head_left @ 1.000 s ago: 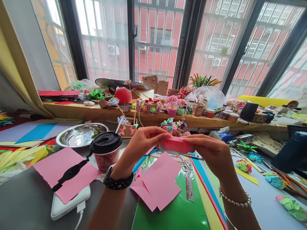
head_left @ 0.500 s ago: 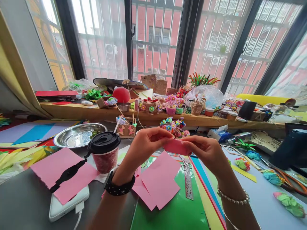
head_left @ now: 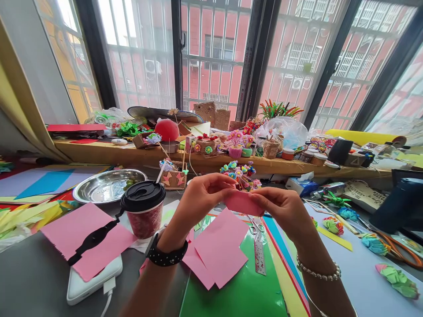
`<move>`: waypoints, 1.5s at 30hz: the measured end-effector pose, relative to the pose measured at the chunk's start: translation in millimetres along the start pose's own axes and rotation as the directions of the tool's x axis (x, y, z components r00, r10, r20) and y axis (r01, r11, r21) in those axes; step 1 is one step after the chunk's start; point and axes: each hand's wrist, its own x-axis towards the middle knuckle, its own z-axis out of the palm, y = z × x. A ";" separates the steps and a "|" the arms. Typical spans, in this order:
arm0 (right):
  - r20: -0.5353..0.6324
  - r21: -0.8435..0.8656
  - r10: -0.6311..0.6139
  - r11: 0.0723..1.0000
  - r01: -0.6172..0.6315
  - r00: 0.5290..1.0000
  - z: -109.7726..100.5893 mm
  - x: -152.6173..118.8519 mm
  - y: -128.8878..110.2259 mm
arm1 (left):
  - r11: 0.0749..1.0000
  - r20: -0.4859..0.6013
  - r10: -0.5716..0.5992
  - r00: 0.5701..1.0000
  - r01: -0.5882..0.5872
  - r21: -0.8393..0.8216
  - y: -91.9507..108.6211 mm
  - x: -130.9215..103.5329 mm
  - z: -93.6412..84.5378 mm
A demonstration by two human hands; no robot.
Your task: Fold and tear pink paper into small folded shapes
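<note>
A small folded pink paper (head_left: 243, 203) is held up between my hands, above the table. My left hand (head_left: 209, 193) pinches its left end, and my right hand (head_left: 280, 207) grips its right end with thumb and fingers. Below lie overlapping pink paper squares (head_left: 221, 246) on a green sheet (head_left: 231, 299). Scissors (head_left: 256, 225) and a patterned ruler (head_left: 259, 255) rest just right of the squares. Another pink sheet (head_left: 95, 229) lies at the left, with a black strap across it.
A lidded cup (head_left: 144, 220) stands close to my left wrist, with a metal plate (head_left: 102, 187) behind it. A white power bank (head_left: 86, 286) with a cable sits front left. Crumpled paper pieces (head_left: 396, 279) lie at the right. Crafts crowd the sill (head_left: 122, 154).
Both hands still hold the folded paper in nearly the same place. My right wrist has shifted slightly left, and the paper has tilted a little.
</note>
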 end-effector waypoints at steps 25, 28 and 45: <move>-0.084 0.219 0.041 0.975 -0.022 0.996 -0.1 4.1 0.0 | 0.988 -0.118 -0.010 0.993 -0.008 -0.153 -6.6 6.7 7.5; -0.054 0.248 0.051 0.968 -0.036 0.997 -2.1 4.9 0.7 | 0.972 -0.152 -0.021 0.988 -0.015 -0.233 -11.6 9.9 9.3; 0.041 0.109 0.093 0.989 -0.096 0.995 -1.3 4.2 -0.1 | 0.953 -0.260 -0.032 0.965 -0.049 -0.299 -17.0 13.0 10.4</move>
